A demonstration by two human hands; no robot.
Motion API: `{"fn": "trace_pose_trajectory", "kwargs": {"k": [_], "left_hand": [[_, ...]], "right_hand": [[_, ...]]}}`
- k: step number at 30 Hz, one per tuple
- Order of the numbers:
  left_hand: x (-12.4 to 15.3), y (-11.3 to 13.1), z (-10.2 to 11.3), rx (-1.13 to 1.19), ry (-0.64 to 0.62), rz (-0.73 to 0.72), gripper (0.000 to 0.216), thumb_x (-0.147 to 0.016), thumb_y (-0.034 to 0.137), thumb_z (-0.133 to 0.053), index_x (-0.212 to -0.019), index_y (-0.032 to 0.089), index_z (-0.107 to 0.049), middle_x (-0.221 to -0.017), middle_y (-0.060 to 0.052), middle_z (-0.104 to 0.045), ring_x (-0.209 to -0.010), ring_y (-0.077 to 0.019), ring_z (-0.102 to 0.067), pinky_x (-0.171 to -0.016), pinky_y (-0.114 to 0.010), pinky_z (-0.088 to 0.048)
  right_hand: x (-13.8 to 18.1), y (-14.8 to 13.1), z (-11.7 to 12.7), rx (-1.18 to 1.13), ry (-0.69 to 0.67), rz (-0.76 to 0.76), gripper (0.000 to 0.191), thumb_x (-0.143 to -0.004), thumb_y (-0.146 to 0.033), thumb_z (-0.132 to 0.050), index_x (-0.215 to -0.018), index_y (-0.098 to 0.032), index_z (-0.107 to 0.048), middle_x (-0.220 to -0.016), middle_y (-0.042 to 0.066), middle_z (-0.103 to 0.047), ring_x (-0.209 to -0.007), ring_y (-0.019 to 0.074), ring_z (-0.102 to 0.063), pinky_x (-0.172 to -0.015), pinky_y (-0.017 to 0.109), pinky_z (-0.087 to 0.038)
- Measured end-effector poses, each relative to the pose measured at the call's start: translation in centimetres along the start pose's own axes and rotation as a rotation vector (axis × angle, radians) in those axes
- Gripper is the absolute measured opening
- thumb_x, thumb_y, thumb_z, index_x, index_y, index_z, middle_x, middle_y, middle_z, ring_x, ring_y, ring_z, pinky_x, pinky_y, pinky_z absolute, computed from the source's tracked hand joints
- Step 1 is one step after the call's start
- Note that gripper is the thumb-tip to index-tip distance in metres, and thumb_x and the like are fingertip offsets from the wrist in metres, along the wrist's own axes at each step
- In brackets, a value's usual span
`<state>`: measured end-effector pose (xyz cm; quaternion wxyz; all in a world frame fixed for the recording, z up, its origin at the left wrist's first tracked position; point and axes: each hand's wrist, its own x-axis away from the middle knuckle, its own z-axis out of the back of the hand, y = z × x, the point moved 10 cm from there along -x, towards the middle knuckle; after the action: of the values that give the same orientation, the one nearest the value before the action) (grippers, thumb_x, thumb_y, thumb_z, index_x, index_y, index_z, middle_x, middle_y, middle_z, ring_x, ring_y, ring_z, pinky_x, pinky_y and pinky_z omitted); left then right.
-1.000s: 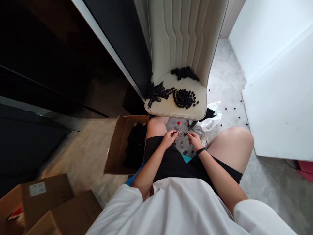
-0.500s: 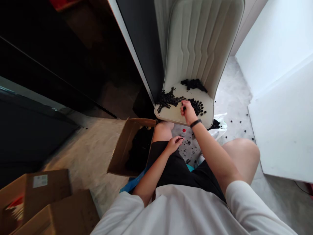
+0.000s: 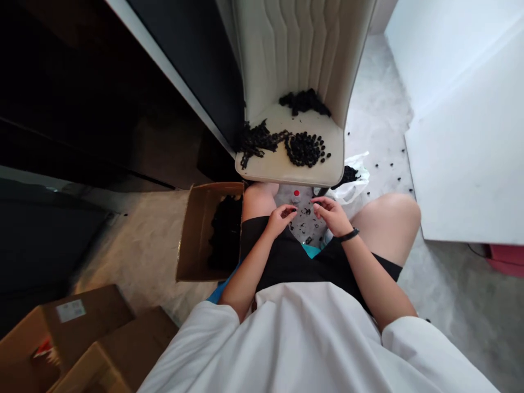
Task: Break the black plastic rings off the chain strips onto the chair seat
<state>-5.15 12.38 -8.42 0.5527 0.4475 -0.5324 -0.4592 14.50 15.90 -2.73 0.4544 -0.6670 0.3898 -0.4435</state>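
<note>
Above my lap, my left hand (image 3: 281,219) is closed in a pinch, with a small black piece (image 3: 293,210) showing at its fingertips. My right hand (image 3: 332,215), a black band on its wrist, faces it a short gap away. Its thumb and fingers also pinch a small dark piece (image 3: 317,203), mostly hidden. Beyond both hands, a pile of small black round pieces (image 3: 305,149) lies on the cream chair seat (image 3: 274,173). Left of that pile is a heap of black lattice-like scraps (image 3: 260,139), and another black clump (image 3: 305,102) rests against the backrest.
Beside my left leg stands an open cardboard box (image 3: 186,240) holding black pieces. A white plastic bag (image 3: 357,185) with black bits sits right of the chair. A red-capped bottle (image 3: 296,195) and scattered scraps are on the floor. More cardboard boxes (image 3: 88,322) are at lower left.
My right hand has come back from the pile on the chair seat to near my left hand. The view has shifted, with the chair now higher and further left.
</note>
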Motion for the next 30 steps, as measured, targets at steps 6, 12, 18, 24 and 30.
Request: {"fn": "trace_pose_trajectory", "kwargs": {"k": [6,12,18,24,30], "left_hand": [[0.4,0.5,0.3,-0.062,0.025,-0.024,0.035,-0.085,0.039,-0.084,-0.111,0.017,-0.079,-0.097,-0.007,-0.075,-0.084,-0.0157,-0.064,-0.077,-0.026,-0.052],[0.5,1.0,0.8,-0.073,0.084,-0.039,0.038,-0.077,0.039,-0.091,-0.101,0.017,-0.073,-0.091,-0.004,-0.072,-0.081,-0.0143,-0.064,-0.077,-0.027,-0.051],[0.4,1.3,1.3,0.044,0.121,-0.070,0.046,-0.073,0.043,-0.095,-0.103,0.018,-0.071,-0.092,-0.005,-0.077,-0.085,-0.0152,-0.073,-0.082,-0.028,-0.056],[0.5,1.5,1.5,0.102,0.118,-0.102,0.047,-0.078,0.045,-0.094,-0.107,0.020,-0.067,-0.097,-0.007,-0.081,-0.091,-0.0177,-0.079,-0.086,-0.030,-0.060],[-0.3,2.3,2.6,0.043,0.184,-0.148,0.046,-0.082,0.054,-0.089,-0.107,0.019,-0.072,-0.103,-0.009,-0.080,-0.091,-0.0164,-0.077,-0.086,-0.030,-0.061]], "right_hand": [[1.1,-0.2,0.9,-0.262,-0.018,-0.004,0.049,-0.088,-0.050,-0.077,-0.129,-0.024,-0.075,-0.093,0.005,-0.074,-0.080,0.0188,-0.065,-0.076,0.036,-0.057],[1.3,0.1,0.4,-0.350,-0.076,0.011,0.046,-0.089,-0.045,-0.077,-0.130,-0.022,-0.076,-0.095,0.006,-0.074,-0.084,0.0197,-0.066,-0.078,0.036,-0.058],[1.3,-0.1,-0.6,-0.442,-0.139,0.024,0.044,-0.088,-0.043,-0.082,-0.126,-0.023,-0.077,-0.092,0.004,-0.076,-0.082,0.0178,-0.068,-0.075,0.032,-0.057],[1.3,0.1,-0.9,-0.468,-0.160,0.043,0.041,-0.088,-0.043,-0.085,-0.123,-0.024,-0.077,-0.092,0.003,-0.078,-0.081,0.0171,-0.070,-0.072,0.029,-0.058],[1.2,-0.1,-1.1,-0.487,-0.151,0.036,0.038,-0.084,-0.044,-0.090,-0.110,-0.023,-0.073,-0.089,0.002,-0.079,-0.075,0.0153,-0.071,-0.069,0.027,-0.058]]}}
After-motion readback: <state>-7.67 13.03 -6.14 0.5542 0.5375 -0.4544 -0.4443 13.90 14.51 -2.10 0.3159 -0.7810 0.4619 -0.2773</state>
